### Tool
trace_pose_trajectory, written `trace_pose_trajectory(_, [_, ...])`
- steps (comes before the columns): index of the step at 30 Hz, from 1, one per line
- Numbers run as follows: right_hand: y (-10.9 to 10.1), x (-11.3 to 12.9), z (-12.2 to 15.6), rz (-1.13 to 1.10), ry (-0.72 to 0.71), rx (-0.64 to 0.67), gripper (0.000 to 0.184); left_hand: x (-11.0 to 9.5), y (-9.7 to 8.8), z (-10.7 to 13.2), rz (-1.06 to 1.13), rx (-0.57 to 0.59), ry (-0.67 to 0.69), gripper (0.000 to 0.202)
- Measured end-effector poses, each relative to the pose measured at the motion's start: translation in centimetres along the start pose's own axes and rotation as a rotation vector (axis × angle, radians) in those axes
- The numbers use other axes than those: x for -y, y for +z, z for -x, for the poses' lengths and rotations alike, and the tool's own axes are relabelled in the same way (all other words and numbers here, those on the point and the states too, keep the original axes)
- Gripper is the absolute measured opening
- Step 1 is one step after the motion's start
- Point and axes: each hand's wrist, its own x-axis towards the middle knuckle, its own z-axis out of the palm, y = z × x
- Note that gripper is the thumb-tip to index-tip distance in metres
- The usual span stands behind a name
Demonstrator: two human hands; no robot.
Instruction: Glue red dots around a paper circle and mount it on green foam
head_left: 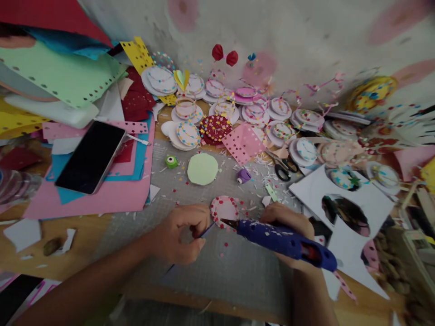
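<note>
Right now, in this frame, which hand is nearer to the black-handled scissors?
Right. The right hand, holding the blue glue gun, is on the near side of the scissors, apart from them; the left hand is farther off, to their left.

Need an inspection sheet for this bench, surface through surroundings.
Surface: grey mat on a wooden table, strewn with paper scraps.
Job's things: pink disc ringed with red stars; thin purple strip; blue glue-gun-like tool, tip at the disc's edge, contact unclear.
Clutter: phone on coloured paper at left; scissors, green punch and purple punch beyond the disc.
Grip: left hand pinches the strip; right hand holds the tool.
Cables: white cable end beside the phone; tool cord not seen.
Surroundings: decorated discs along the wall.
</note>
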Motion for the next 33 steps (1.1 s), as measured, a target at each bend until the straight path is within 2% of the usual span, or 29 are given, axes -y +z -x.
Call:
trace_pose_trajectory(8, [-0.1,-0.1,-0.1,0.009,-0.043,0.029,0.042,-0.1,0.0,0.0,0.039,0.014,-0.011,0.025])
trace_pose_trajectory(14, [-0.2,-0.6,0.2,-0.001,-0.04,0.038,0.035,0.1,0.0,0.1,0.049,0.037,0.056,0.024])
trace_pose_trajectory(20, [0.0,-0.8,0.4,0.016,-0.021,0.043,0.032,0.2,-0.1,0.1,0.049,0.032,0.062,0.024])
trace_pose_trajectory(25, [0.2,-0.9,0.4,-0.016,-0.037,0.016,0.035,0.5,0.0,-0.1,0.066,0.034,0.17,0.024])
trace_pose_trajectory(33, [0.1,-0.8,0.4,0.007,-0.029,0.03,0.034,0.3,0.0,-0.1,0.072,0.033,0.168,0.024])
